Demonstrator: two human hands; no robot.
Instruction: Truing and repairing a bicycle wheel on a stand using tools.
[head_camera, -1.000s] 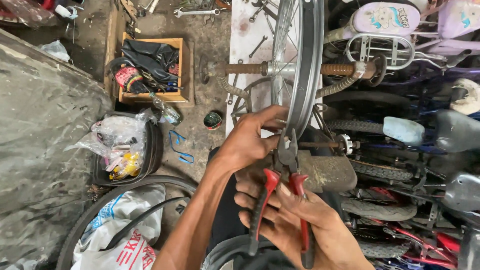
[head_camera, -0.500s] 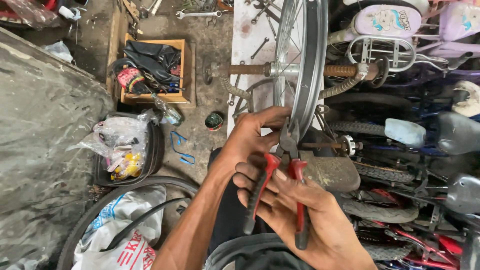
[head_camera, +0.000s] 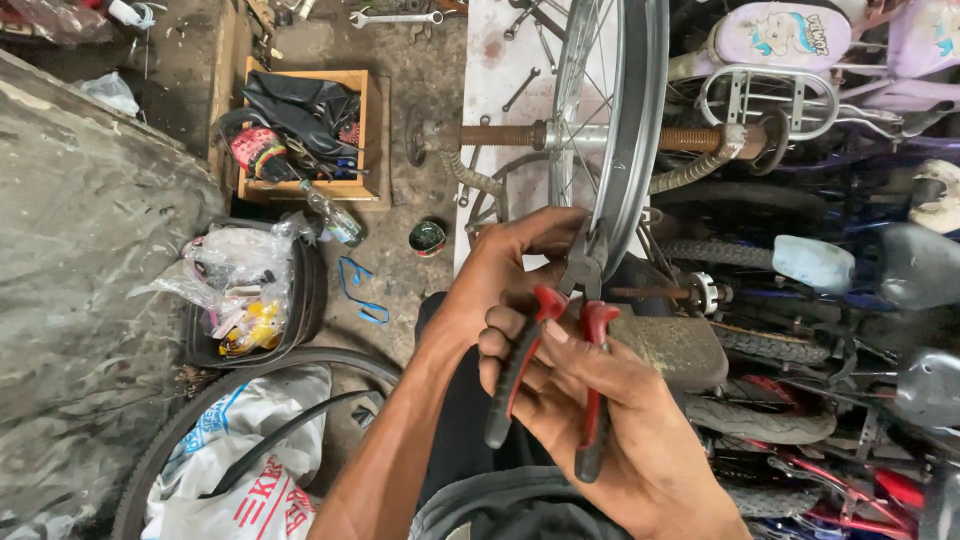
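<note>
Seen from above, a person's right hand is closed around the red and black handles of a pair of pliers, whose nose reaches up to the inner edge of a silver bicycle wheel rim standing upright on a rusty threaded axle. The left hand curls against the rim beside the plier nose, thumb and fingers pinched close as if steadying a spoke or its nipple. By the look of it, the step in hand is gripping or tightening something at the rim; the next move would call for a firm squeeze and a careful turn without slipping. Just what the plier nose holds is hidden behind the left hand's fingers. A wooden box of parts sits on the dirty floor, with a loose tyre nearby. Bicycles at the right are cut off by the frame edge.
</note>
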